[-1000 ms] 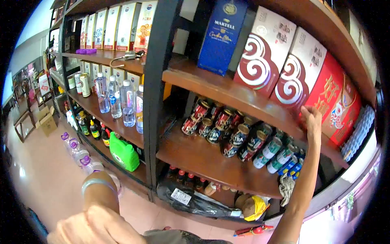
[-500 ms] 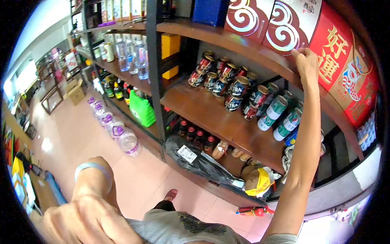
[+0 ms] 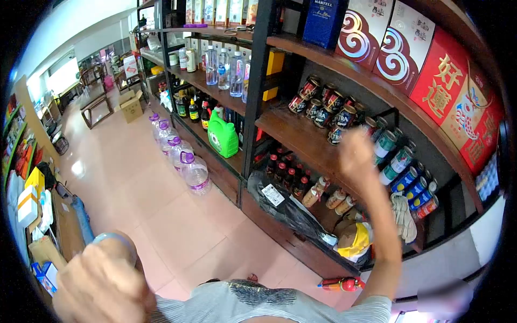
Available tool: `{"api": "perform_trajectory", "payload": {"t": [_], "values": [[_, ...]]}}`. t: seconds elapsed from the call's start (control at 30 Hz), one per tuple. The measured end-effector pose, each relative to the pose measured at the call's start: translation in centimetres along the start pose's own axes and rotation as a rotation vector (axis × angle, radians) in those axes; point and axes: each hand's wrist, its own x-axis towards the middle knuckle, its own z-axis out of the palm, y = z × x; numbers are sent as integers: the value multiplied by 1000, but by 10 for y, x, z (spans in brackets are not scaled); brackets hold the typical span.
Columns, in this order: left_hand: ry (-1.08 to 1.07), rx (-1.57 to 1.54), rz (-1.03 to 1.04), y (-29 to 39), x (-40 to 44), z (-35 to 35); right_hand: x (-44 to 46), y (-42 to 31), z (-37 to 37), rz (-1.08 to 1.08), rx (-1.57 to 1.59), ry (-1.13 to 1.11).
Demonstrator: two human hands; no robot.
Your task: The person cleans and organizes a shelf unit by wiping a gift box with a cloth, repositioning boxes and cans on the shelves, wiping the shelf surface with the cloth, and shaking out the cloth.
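Observation:
My right hand (image 3: 356,153) is blurred in front of the middle shelf (image 3: 301,137), close to the stacked dark cans (image 3: 325,116) and left of the green and white cans (image 3: 385,144). Its fingers are smeared, and whether they hold anything is not visible. At the lower left, near the camera, my left hand (image 3: 105,282) has its fingers curled, with a band on the wrist; anything inside it is hidden. Above my right hand, the upper shelf holds a blue box (image 3: 323,22), two swirl-patterned boxes (image 3: 401,48) and a red box (image 3: 439,75).
Purple-capped bottles (image 3: 196,175) stand on the floor beside a shelf with a green jug (image 3: 222,134). A black plastic bag (image 3: 285,202) and a yellow-and-brown item (image 3: 354,241) lie low down. A red extinguisher (image 3: 342,284) is near the shelf base; a carton (image 3: 129,106) sits farther back.
My right hand has left the upper shelf edge by the boxes and moved down and left to the can shelf. My left hand stays low at the left. The view has shifted, showing more floor.

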Motion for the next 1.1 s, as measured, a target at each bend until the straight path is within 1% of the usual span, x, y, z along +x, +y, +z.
{"api": "perform_trajectory", "payload": {"t": [0.07, 0.1, 0.13, 0.17, 0.2, 0.27, 0.3, 0.33, 0.4, 0.53, 0.63, 0.73, 0.77, 0.8, 0.83, 0.87, 0.9, 0.97, 1.0, 1.03, 1.07, 1.1], "values": [[-53, 15, 19, 1, -21, -24, -55, -81, 34, -44, 116, -925], [-48, 92, -1, 2, -34, -32, -113, -118, 62, -208, -59, -911], [55, 154, -48, 3, -47, -35, -196, -148, 99, 46, 308, -837], [158, 216, -97, 6, -61, -35, -273, -185, 127, 119, 208, -1017], [261, 281, -148, 12, -76, -37, -331, -215, 143, 220, 268, -1188], [281, 469, -198, 25, -105, -50, -410, -263, 142, 421, 361, -1469], [292, 563, -224, 32, -116, -60, -432, -282, 137, 506, 384, -1542], [270, 568, -216, 40, -124, -71, -446, -296, 130, 587, 400, -1591], [239, 574, -211, 58, -142, -92, -460, -320, 116, 726, 411, -1646], [256, 405, -58, 68, -159, -121, -476, -354, 95, 910, 419, -1629], [669, 296, 51, 56, -163, -112, -506, -380, 88, 931, 420, -1565], [1058, 268, 50, 63, -143, -102, -590, -411, 107, 742, 401, -1471], [1005, 341, 50, 71, -148, -111, -615, -417, 116, 688, 391, -1445], [908, 360, 88, 82, -155, -123, -643, -421, 123, 627, 361, -1414], [807, 375, 126, 97, -161, -136, -598, -414, 108, 763, 421, -1444], [706, 388, 167, 113, -168, -149, -520, -408, 82, 906, 473, -1464], [604, 397, 211, 128, -175, -163, -424, -404, 51, 1049, 514, -1474], [388, 397, 309, 148, -181, -183, -427, -396, 55, 992, 487, -1465], [554, 639, 450, 145, -173, -179, -438, -398, 60, 990, 483, -1452], [794, 924, 547, 142, -165, -175, -458, -396, 66, 1015, 502, -1463], [1068, 1155, 593, 138, -156, -170, -485, -404, 67, 1054, 527, -1469], [1058, 1129, 581, 124, -152, -170, -487, -407, 63, 986, 427, -1555]]}}
